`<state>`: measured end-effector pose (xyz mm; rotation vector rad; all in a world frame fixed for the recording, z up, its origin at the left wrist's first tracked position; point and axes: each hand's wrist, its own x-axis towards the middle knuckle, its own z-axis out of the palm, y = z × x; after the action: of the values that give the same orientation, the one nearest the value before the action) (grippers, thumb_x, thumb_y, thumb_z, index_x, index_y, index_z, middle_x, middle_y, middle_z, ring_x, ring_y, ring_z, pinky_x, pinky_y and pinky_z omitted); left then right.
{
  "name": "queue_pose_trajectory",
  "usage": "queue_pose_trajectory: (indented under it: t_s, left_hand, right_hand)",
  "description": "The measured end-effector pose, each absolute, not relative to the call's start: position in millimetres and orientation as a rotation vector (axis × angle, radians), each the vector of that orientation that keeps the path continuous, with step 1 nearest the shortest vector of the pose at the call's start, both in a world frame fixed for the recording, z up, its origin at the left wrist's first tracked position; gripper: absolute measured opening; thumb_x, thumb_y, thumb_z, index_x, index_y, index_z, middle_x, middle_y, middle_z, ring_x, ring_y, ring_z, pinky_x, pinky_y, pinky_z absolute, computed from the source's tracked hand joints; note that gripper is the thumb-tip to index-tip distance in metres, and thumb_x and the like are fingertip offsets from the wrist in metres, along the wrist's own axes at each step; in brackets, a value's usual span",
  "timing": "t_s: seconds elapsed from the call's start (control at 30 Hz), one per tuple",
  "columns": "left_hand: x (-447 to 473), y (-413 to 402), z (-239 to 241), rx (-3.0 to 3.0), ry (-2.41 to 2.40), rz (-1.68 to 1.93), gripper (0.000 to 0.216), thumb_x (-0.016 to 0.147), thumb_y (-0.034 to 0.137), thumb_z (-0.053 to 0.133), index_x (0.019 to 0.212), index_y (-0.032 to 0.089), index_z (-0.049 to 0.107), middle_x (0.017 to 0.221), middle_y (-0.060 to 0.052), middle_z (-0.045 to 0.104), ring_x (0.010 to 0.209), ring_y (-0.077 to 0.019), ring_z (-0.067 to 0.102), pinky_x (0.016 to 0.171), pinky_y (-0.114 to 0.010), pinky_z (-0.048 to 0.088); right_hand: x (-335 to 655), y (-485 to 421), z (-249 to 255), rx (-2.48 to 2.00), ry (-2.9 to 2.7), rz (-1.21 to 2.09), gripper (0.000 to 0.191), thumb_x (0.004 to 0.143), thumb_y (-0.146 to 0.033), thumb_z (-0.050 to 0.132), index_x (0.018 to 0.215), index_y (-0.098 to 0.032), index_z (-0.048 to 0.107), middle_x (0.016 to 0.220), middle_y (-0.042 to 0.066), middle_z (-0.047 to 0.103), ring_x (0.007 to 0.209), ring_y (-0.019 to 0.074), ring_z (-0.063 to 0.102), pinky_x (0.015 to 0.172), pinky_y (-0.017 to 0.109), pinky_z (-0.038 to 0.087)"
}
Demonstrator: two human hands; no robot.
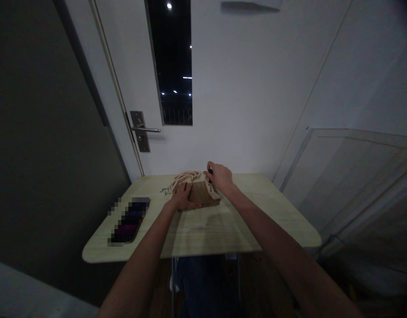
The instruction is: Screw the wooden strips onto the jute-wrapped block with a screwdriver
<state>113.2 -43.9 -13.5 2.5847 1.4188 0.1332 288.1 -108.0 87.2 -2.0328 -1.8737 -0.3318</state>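
Note:
A brown wooden board lies on the light wood-grain table. My left hand rests on its left part with fingers spread, pressing it flat. Along the board's right edge sits a pale curved wooden piece, with small dark screws in it. My right hand is closed around a black-handled screwdriver, held upright above that piece. Its tip is too small to make out. Behind my left hand lie more pale curved wooden pieces. Several loose screws are scattered to the left of them.
A phone, its screen pixelated, lies on the left side of the table. The table's back edge meets a white door with a metal handle and a narrow window. A dark panel stands at left, a pale wall at right.

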Motion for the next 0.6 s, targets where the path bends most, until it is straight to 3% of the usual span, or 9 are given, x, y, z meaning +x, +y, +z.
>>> queue_pose_trajectory:
  t_s: [0.13,0.3,0.6]
  left_hand:
    - [112.7,-42.9,-14.8,2.588,1.431,0.138,0.12,0.06,0.08,0.057,0.151,0.014,0.016,0.156,-0.022,0.011,0.145,-0.0365,0.008,0.114,-0.053,0.014]
    - [113.3,-43.9,-13.2,2.594,1.434,0.122,0.118,0.061,0.08,0.057,0.151,0.015,0.016,0.157,-0.021,0.011,0.145,-0.0364,0.009,0.115,-0.051,0.014]
    - [113.5,-46.3,-10.6,2.575,1.44,0.128,0.118,0.061,0.078,0.06,0.15,0.014,0.018,0.156,-0.022,0.012,0.145,-0.037,0.009,0.115,-0.052,0.015]
  right_hand:
    - [290.1,-106.3,86.1,-2.008,-1.847,-0.288,0.027,0.093,-0.042,0.046,0.106,-0.023,0.061,0.101,0.007,0.071,0.093,0.0205,0.065,0.071,0.027,0.043]
    - [291.5,-106.5,85.9,-1.99,-1.844,-0.257,0.025,0.092,-0.027,0.042,0.107,-0.022,0.061,0.103,0.006,0.07,0.095,0.0199,0.065,0.072,0.027,0.043]
    - [289.7,-108.2,83.2,-1.928,-1.842,-0.222,0.031,0.09,-0.032,0.051,0.116,-0.015,0.054,0.099,0.009,0.07,0.09,0.0189,0.064,0.073,0.026,0.043]
